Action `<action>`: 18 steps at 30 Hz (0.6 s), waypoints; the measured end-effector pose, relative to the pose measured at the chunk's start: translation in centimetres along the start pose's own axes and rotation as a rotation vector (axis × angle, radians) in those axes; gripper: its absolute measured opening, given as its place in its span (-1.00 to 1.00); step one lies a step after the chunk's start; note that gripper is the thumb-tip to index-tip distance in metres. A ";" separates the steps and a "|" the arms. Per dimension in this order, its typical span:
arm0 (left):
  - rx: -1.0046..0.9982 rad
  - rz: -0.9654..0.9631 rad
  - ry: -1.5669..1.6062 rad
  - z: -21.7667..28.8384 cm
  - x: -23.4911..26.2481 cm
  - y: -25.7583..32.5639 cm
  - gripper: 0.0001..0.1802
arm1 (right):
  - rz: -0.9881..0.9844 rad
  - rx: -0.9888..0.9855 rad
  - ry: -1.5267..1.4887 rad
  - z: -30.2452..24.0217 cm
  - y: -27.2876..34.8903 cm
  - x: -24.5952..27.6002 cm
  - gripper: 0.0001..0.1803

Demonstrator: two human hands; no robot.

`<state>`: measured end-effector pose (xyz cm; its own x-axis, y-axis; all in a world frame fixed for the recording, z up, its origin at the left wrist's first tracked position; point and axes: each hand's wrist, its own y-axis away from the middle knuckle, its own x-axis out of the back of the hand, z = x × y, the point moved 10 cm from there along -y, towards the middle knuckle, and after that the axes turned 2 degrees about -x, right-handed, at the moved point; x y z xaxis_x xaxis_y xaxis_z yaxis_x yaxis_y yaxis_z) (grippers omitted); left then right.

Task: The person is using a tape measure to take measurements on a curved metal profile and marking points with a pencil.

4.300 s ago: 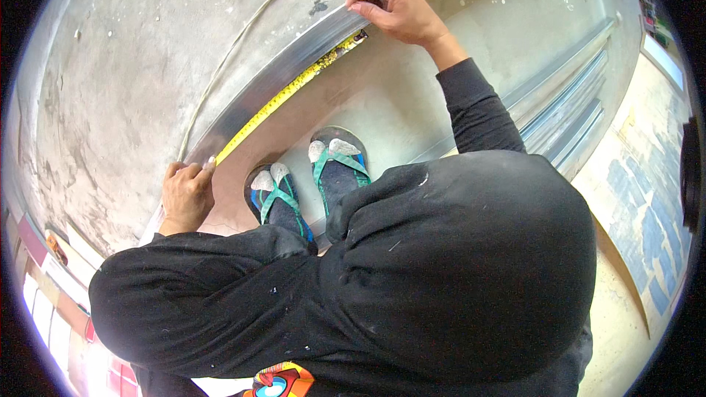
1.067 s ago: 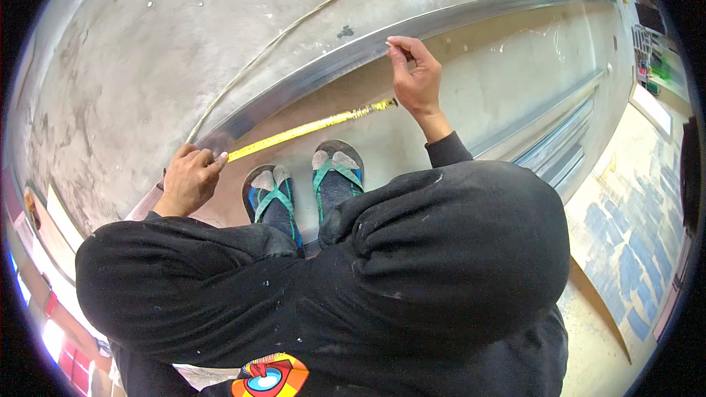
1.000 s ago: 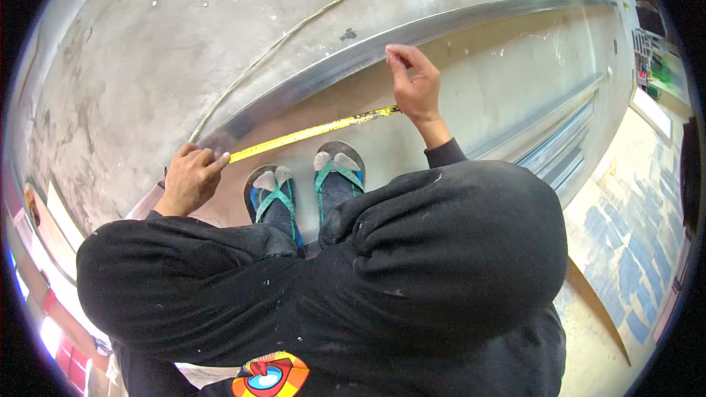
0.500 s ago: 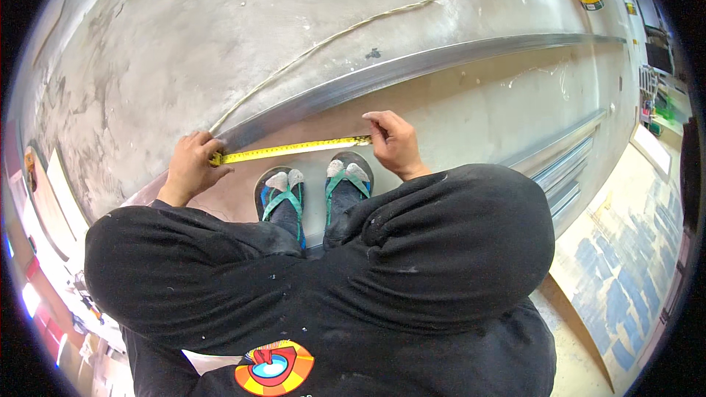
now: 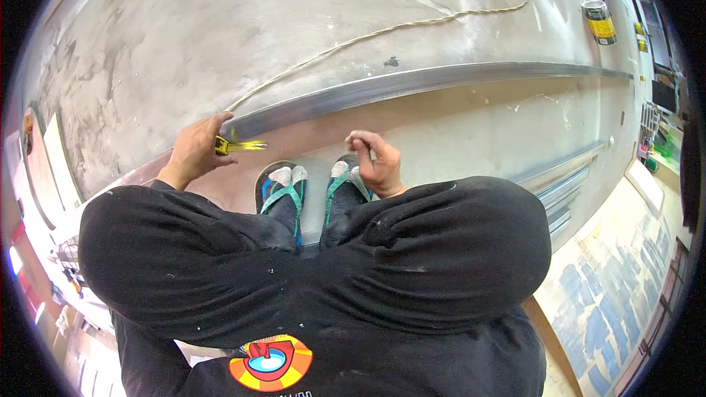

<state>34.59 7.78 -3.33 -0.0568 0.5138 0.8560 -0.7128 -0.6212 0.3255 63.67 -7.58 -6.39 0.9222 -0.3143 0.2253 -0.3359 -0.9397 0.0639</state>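
A yellow tape measure (image 5: 222,145) is gripped in my left hand (image 5: 197,148), just below the near end of a long metal channel (image 5: 353,97). A short, motion-blurred stretch of its yellow blade points right from the case, ending well short of my right hand. My right hand (image 5: 377,162) hovers over the toes of my right foot, fingers curled in toward the thumb, with nothing visible in them. Between and below the hands are my feet in green-strapped flip-flops (image 5: 282,190).
Beyond the channel a twisted pale cord (image 5: 382,31) runs across the stained grey floor. More metal profiles (image 5: 562,187) lie to the right, near a paint-smeared board (image 5: 610,301). A yellow-and-black can (image 5: 600,23) is at the far right. Pale panels (image 5: 60,162) are at the left.
The tape blade, stretched between both hands earlier, has left my right hand and drawn back toward the case in my left. My right hand has shifted slightly left and nearer; the view has tilted.
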 end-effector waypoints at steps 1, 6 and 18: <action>0.076 0.001 0.064 -0.8 0.1 0.1 -0.02 | -0.025 -0.137 -0.090 1.3 1.0 -0.7 -0.92; 0.273 0.350 0.336 -4.5 3.4 0.2 -0.15 | -0.322 -0.649 -0.611 6.1 8.6 -6.0 -0.84; 0.726 0.664 1.739 -13.9 -4.0 1.4 -0.69 | -0.307 -1.052 -1.295 14.0 16.4 0.4 -0.73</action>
<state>24.08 13.06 -11.90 -0.9559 -0.2149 -0.1999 0.0407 -0.7715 0.6350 61.19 -25.05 -18.86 0.3341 -0.5477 -0.7671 0.3902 -0.6605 0.6415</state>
